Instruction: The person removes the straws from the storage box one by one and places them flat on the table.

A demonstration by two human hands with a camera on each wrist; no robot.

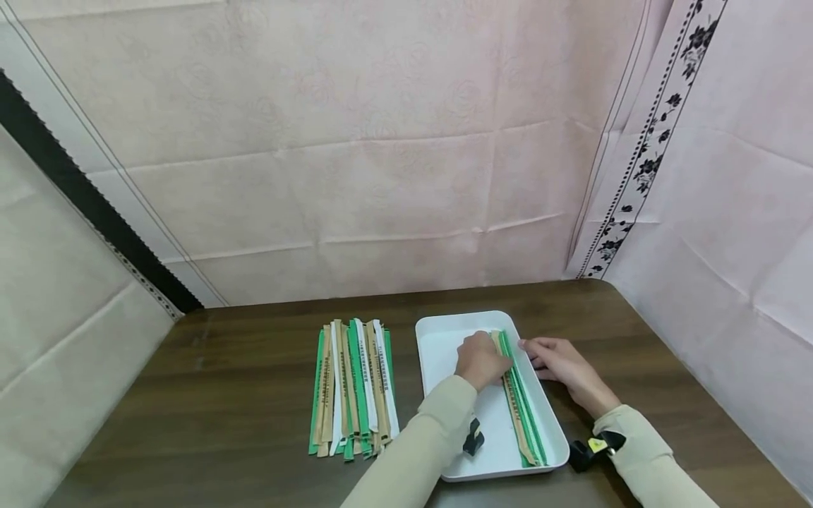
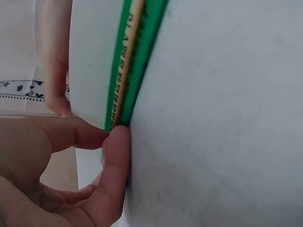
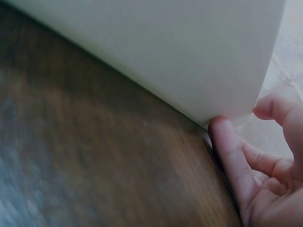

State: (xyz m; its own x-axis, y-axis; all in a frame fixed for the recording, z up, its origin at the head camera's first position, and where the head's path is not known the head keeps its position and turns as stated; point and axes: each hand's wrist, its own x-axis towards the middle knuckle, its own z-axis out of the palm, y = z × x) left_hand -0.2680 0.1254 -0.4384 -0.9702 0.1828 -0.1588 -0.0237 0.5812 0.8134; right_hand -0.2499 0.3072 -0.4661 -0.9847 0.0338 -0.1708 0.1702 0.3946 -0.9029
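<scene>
A shallow white tray (image 1: 455, 353) holds several long, narrow paper-wrapped packets (image 1: 524, 413), green and tan, along its right wall. My left hand (image 1: 484, 361) reaches into the tray, pinching packets near their far end. Close up in the left wrist view, thumb and fingertip (image 2: 116, 142) meet on a tan packet (image 2: 128, 66) with printed lettering, green ones on both sides of it. Outside the tray's right wall, my right hand (image 1: 565, 367) grips the tray: one digit (image 3: 225, 137) touches its lower edge, another the rim.
Left of the tray, a wide row of green, tan and white packets (image 1: 352, 388) lies on the dark wooden table (image 1: 254, 395). Light cloth (image 1: 381, 176) hangs behind the table and at both sides. Black straps with small devices (image 1: 597, 448) sit on my wrists.
</scene>
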